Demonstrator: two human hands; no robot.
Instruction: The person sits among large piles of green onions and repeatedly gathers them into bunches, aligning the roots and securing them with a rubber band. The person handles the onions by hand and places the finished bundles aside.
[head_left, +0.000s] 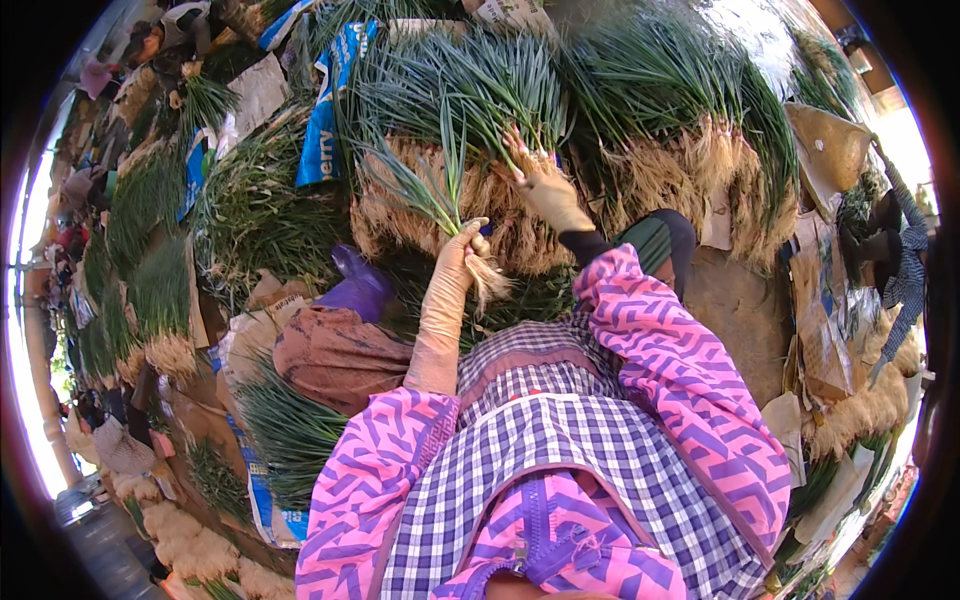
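Observation:
My left hand (466, 251), in a tan glove, is closed around a small bunch of scallion-like plants (442, 199). Their green leaves point up and away, while pale stringy roots (487, 276) hang below the fist. Before me lies a wide heap of the same plants (480, 82), with roots towards me and leaves pointing away. Over the root side of this heap is my right hand (551, 199), also gloved. Its fingertips meet the base of some pinkish-white stalks (517, 146); whether they grip them is hard to see.
A second root-on heap (675, 97) lies to the right. Loose green leaves (270, 202) are piled on the left, beside a blue printed bag (326, 112). More bunches (161, 285) lie farther left, near other people. A tan conical hat (829, 150) is at the right.

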